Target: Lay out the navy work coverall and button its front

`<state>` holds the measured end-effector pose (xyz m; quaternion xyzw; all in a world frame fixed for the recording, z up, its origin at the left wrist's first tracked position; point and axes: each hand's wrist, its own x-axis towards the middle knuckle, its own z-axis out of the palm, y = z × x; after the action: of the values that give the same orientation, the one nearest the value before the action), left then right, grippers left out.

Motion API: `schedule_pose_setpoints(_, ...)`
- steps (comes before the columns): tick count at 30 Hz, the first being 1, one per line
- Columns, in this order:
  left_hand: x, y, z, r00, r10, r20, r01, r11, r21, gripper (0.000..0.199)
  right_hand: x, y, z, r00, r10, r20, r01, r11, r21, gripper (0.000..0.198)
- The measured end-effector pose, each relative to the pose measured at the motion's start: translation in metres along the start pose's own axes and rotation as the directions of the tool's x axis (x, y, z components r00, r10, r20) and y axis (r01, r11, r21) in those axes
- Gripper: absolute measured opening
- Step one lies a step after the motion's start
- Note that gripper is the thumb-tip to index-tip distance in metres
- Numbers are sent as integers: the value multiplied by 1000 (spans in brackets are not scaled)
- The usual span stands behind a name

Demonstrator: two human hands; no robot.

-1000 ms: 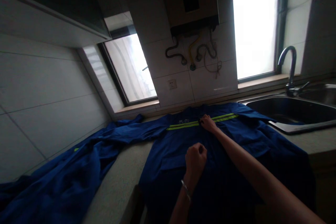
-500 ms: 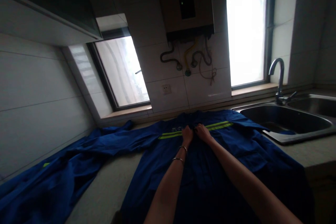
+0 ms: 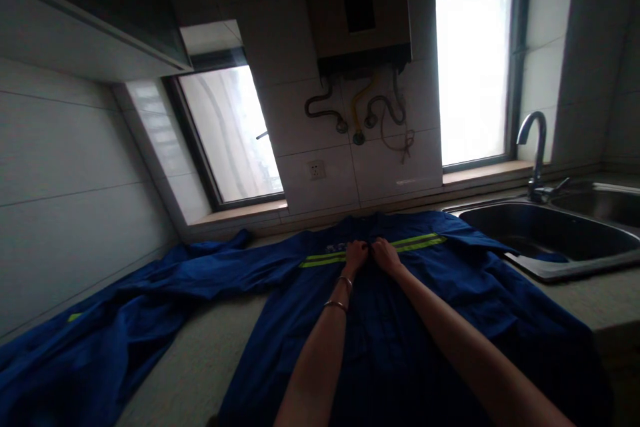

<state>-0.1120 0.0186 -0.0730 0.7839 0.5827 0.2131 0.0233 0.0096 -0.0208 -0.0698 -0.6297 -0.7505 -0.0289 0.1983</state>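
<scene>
A blue work jacket (image 3: 320, 313) with yellow-green chest stripes lies spread face up on the counter. My left hand (image 3: 357, 254), with two bangles on its wrist, pinches the jacket's front edge at stripe height. Right beside it, my right hand (image 3: 385, 255) grips the opposite front edge, fingers curled in. The two hands almost touch over the middle of the chest. Whatever small fastening may lie between the fingertips is too dark to make out. One sleeve stretches left; the other reaches the sink's edge.
More blue clothing (image 3: 125, 320) lies along the left side of the counter (image 3: 200, 360). At the right is a steel sink (image 3: 545, 273) with a faucet (image 3: 537, 153). A water heater (image 3: 357, 7) with hoses hangs on the wall, and a cabinet (image 3: 100, 33) overhangs at upper left.
Both hands stay at the chest front and have drawn slightly closer together, the right fingers curling in more. The view has shifted a little; the jacket lies much as before.
</scene>
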Motion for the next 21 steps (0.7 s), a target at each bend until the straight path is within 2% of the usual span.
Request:
schedule_pose_setpoints(6,-12,8,-4,995,14,-95,-10,999,48,31,2,1,-1,1000,-2,1,2,1000,12,32)
schedule_pose_setpoints(8,-14,8,-6,993,2,-118,-5,1000,-26,29,2,1,-2,1000,-11,2,11,1000,19,32)
schedule_pose_setpoints(12,-10,5,-7,999,-4,-52,-10,966,-257,23,1,0,-6,999,-41,0,41,999,32,32)
schedule_pose_setpoints(21,-1,3,-7,990,-105,-90,52,888,-457,21,-4,0,-19,995,-93,-43,94,995,21,30)
